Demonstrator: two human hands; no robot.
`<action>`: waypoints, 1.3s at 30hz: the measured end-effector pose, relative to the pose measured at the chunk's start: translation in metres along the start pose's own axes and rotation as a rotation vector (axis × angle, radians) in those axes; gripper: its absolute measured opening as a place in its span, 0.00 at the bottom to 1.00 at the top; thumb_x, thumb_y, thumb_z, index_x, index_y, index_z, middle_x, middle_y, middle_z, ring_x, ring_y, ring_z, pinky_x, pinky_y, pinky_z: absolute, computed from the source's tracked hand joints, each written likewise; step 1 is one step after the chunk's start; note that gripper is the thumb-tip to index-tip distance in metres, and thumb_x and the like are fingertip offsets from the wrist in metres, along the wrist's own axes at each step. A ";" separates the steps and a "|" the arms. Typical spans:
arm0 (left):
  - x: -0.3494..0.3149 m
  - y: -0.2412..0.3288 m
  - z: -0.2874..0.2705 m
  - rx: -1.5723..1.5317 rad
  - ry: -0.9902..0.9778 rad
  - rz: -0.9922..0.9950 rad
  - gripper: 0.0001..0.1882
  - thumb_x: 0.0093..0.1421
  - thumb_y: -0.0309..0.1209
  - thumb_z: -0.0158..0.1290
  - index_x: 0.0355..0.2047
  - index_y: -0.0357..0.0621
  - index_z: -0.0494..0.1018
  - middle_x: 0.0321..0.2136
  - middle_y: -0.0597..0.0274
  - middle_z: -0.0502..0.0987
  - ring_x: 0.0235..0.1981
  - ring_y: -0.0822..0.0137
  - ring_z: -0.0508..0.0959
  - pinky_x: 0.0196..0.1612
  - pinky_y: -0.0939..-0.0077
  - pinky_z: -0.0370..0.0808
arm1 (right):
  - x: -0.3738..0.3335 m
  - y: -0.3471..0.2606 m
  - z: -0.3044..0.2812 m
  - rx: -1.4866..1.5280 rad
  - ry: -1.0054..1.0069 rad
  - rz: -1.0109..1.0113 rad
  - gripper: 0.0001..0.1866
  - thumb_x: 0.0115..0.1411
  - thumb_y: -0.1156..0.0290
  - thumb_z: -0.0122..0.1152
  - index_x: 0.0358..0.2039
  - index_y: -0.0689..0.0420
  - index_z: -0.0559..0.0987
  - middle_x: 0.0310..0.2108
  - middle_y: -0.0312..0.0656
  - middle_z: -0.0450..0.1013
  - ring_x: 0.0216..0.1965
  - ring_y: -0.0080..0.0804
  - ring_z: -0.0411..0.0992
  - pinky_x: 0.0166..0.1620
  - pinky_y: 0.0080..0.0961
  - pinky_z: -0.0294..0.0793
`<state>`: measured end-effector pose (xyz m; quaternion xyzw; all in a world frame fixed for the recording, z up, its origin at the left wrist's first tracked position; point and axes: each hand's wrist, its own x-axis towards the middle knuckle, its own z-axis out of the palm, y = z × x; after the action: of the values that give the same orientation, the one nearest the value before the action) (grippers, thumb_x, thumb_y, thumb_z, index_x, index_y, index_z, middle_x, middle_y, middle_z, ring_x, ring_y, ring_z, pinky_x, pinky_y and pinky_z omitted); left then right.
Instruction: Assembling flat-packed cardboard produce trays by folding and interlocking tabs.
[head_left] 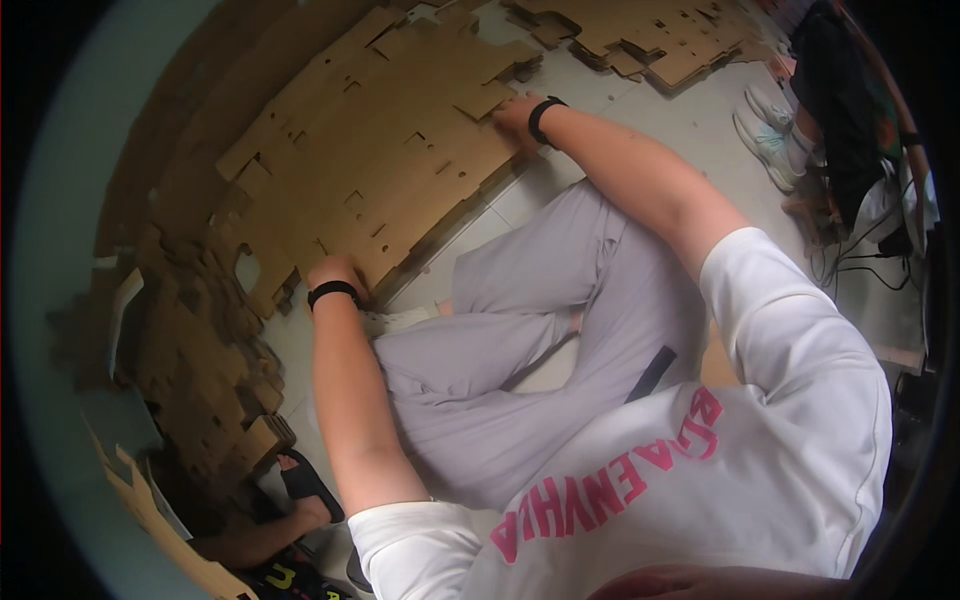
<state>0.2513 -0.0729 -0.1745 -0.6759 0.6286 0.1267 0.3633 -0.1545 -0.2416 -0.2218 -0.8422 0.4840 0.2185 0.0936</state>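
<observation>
A broad brown die-cut cardboard sheet (400, 165), with slots, small holes and notched edges, lies in front of me on top of a stack of similar sheets. My left hand (335, 272) is closed on its near left corner, the fingers partly hidden behind the hand. At the near right corner my right hand (515, 117) grips the edge, thumb side toward the board. Each wrist wears a black band. The undersides of the fingers are out of sight.
More cut cardboard stacks (200, 340) stand at the left, and another cardboard pile (670, 35) lies at the far right. Another person's white shoes (768, 135) and black cables (865, 262) are on the right. A foot in a black sandal (308, 485) is at the lower left.
</observation>
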 end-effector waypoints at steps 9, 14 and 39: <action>-0.006 0.005 0.002 -0.075 0.013 -0.009 0.38 0.37 0.43 0.75 0.51 0.48 0.80 0.57 0.50 0.76 0.57 0.54 0.78 0.58 0.62 0.78 | -0.013 -0.012 -0.022 -0.057 0.170 0.082 0.50 0.26 0.67 0.86 0.57 0.48 0.78 0.63 0.42 0.68 0.69 0.44 0.59 0.65 0.58 0.60; 0.005 0.002 0.008 -0.135 -0.020 0.041 0.41 0.35 0.47 0.76 0.52 0.47 0.80 0.57 0.51 0.75 0.56 0.55 0.78 0.58 0.62 0.77 | -0.023 -0.015 -0.035 -0.124 0.269 0.044 0.47 0.24 0.67 0.84 0.54 0.50 0.79 0.59 0.41 0.70 0.66 0.40 0.62 0.65 0.53 0.59; -0.003 0.023 0.007 -0.046 0.115 -0.016 0.42 0.35 0.51 0.75 0.51 0.47 0.80 0.58 0.51 0.75 0.57 0.54 0.78 0.60 0.61 0.76 | 0.008 0.020 0.004 -0.017 0.177 0.083 0.46 0.26 0.74 0.82 0.54 0.47 0.79 0.58 0.43 0.71 0.65 0.46 0.64 0.60 0.41 0.74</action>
<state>0.2312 -0.0649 -0.1856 -0.6953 0.6398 0.0992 0.3121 -0.1698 -0.2564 -0.2280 -0.8381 0.5231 0.1510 0.0341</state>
